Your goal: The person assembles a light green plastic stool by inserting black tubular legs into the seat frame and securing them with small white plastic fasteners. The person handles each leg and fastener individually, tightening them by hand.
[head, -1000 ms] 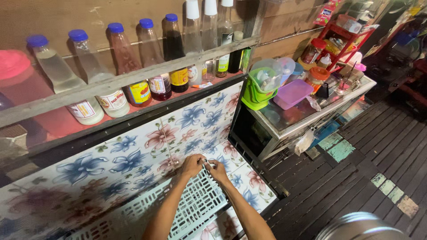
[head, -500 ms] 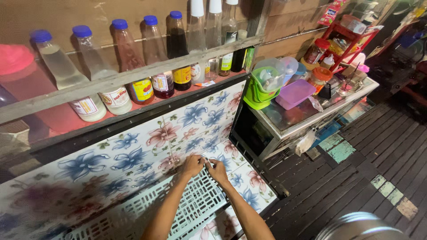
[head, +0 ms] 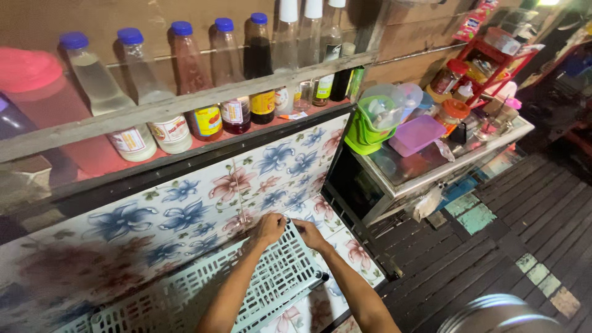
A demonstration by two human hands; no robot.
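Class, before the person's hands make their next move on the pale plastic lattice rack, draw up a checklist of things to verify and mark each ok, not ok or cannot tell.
1. Both hands on the work: left hand and right hand meet at the top edge of the pale green plastic lattice rack. Ok.
2. What the fingertips pinch: too small to see. Cannot tell.
3. Rack lies against the flower-patterned tiled wall. Ok.
4. Blue-capped bottles stand upright behind the wooden shelf rail. Ok.
5. Rack fixed in place: fastening not visible. Cannot tell.
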